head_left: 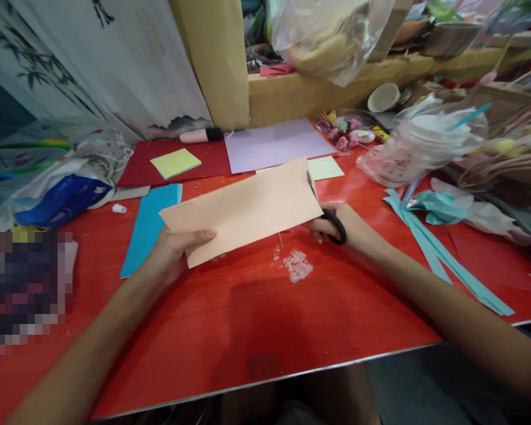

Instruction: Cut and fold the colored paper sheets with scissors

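Observation:
A peach-coloured sheet of paper (248, 209), seemingly folded or layered, is held above the table and tilted up to the right. My left hand (177, 248) grips its lower left corner, thumb on top and fingers hidden beneath. At the right end, my right hand (336, 221) is closed on scissors (336, 227) with a black handle loop. Their blades lie along the paper's right edge, mostly hidden behind it. Under the paper at left lies a strip of blue paper (146, 227). Small whitish flakes (298, 265) are on the table below the scissors.
Across the back of the red table (203, 348) lie lilac paper (278, 144), dark red paper (137, 162), yellow sticky notes (176, 162) and a pink marker (200, 136). Turquoise paper strips (460, 260) and plastic bags (425, 139) crowd the right; a blue packet (71, 198) sits left.

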`<state>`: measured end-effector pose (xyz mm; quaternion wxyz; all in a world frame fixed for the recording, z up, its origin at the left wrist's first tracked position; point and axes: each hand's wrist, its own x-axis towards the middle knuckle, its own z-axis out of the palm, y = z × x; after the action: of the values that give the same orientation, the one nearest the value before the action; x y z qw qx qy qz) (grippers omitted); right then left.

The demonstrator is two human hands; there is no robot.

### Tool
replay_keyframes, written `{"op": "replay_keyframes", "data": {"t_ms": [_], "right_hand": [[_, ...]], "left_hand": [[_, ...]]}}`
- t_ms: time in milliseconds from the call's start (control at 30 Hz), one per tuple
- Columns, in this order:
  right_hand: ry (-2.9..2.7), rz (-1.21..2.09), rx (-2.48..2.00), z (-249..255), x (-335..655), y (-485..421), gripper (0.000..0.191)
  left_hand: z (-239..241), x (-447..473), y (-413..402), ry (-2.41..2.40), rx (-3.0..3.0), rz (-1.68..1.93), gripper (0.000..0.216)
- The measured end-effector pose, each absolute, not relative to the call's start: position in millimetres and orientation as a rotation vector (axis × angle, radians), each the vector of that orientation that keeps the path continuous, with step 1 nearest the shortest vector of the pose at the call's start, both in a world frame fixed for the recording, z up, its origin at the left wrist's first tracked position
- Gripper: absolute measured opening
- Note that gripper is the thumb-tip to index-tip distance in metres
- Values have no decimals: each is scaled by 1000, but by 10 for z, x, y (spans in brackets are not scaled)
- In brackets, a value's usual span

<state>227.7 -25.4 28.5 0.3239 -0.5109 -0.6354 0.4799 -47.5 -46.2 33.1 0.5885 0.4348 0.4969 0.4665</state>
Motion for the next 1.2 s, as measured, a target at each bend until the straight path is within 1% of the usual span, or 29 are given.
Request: {"op": "replay_keyframes", "data": {"t_ms": [100,267,433,533,700,800,967,1200], "right_hand": [[-1663,1318,-1283,276,2283,-215,18],[-1664,1349,-1301,256,2301,-189,33],[-1499,1223,-1174,239,2315,-198,22],[-1505,1224,-1144,261,2323,-205,23],[-1693,1203,-1230,321,2336,-227,27],[-1744,1187,-1283,333,2366,-219,31],[-1844,1189,-1360,324,2435,-189,43],[-1866,1291,-1364,353,2438,-198,42]], "left_hand": [[325,-495,-419,1167,994,1155,46],[392,-564,-326,1199,1130,1368,59],[373,-572,-289,1135,1191,1526,61],[332,-559,-299,1166,1187,1491,54],[326,-560,-324,1144,1199,1416,41],[337,-564,-332,1144,1200,1397,37],[319,-566,-336,1158,1204,1405,41],[389,-559,-340,1131,1148,1353,51]]}}
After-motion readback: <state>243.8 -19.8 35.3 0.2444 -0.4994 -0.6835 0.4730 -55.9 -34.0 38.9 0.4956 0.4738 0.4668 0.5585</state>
